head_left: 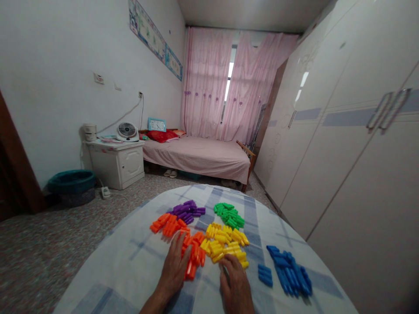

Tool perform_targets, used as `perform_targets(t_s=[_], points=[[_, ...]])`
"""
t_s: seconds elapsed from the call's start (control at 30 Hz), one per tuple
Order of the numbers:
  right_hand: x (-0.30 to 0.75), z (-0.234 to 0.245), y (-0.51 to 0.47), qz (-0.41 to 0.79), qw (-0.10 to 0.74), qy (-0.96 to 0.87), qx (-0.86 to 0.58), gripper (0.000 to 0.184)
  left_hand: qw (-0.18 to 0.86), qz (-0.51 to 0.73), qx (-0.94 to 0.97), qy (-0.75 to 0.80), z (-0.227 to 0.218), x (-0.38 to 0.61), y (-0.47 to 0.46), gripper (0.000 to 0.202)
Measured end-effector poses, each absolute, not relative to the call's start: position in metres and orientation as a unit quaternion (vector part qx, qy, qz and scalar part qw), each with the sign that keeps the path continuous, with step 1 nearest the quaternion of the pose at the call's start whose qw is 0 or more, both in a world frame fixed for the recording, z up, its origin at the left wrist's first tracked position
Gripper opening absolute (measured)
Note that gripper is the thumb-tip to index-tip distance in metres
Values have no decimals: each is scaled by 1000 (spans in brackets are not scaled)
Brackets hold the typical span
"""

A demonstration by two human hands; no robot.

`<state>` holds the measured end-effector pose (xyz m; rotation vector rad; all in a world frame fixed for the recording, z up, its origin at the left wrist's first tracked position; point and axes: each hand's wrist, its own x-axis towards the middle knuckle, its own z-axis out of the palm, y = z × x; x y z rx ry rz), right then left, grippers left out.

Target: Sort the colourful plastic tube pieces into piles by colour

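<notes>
At lower centre of the frame, both hands are on the worktop [131,270], in among colour-sorted bullet-shaped plastic blocks. Left hand [175,259]: open, fingers laid loosely over the left side of the orange blocks [197,253]; no firm grip visible. Right hand [236,281]: fingers curled at the lower edge of the yellow blocks [222,236]; can't tell if it's pinching one, own knuckles hide the fingertips.

Other piles: purple blocks [188,211] above the orange, green blocks [229,215] above the yellow, blue blocks [293,272] at lower right, with a small blue cluster [265,275] just left of that pile.

Risks, my read:
- Orange/yellow mixing. The two piles practically meet at centre; a sideways sweep from either hand would push strays across.
- Purple/orange same issue, upper left of the piles, if the left hand shoves forward.
- Right wrist or forearm swinging right could clip the small blue cluster and scatter it.
- Rolling: pieces look rounded, so a hard nudge could send loose ones off.
- Cloth drag: the checked tablecloth [108,301] may ruck under a heavy palm and shift every pile together.
</notes>
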<state>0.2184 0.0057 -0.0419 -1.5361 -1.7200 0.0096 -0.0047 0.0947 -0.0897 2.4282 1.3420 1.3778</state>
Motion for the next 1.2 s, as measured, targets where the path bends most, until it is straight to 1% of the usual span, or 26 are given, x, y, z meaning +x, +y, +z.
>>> perform_targets(t_s=[0.17, 0.23, 0.37, 0.47, 0.53, 0.83, 1.0, 1.1, 1.2], points=[[215, -30, 1, 19, 413, -680, -606, 30, 111, 433, 751, 486, -66, -5, 86, 39], [214, -25, -1, 32, 406, -683, -607, 28, 128, 428, 741, 501, -59, -4, 81, 39], [213, -19, -2, 57, 389, -688, -609, 27, 155, 437, 689, 557, -51, 4, 70, 46], [214, -19, -2, 66, 398, -682, -610, 27, 179, 445, 655, 584, -47, 18, 62, 50], [214, -20, -2, 68, 414, -671, -612, 28, 190, 455, 638, 591, -44, 30, 61, 48], [215, -24, -1, 80, 451, -645, -612, 28, 189, 508, 599, 590, -35, 85, 65, 41], [215, -22, -1, 103, 473, -629, -608, 26, 220, 492, 635, 553, -30, 106, 55, 46], [215, -21, -2, 119, 478, -616, -615, 25, 217, 486, 677, 509, -23, 109, 56, 46], [216, -22, -2, 127, 478, -608, -621, 23, 185, 505, 679, 499, -9, 88, 71, 45]])
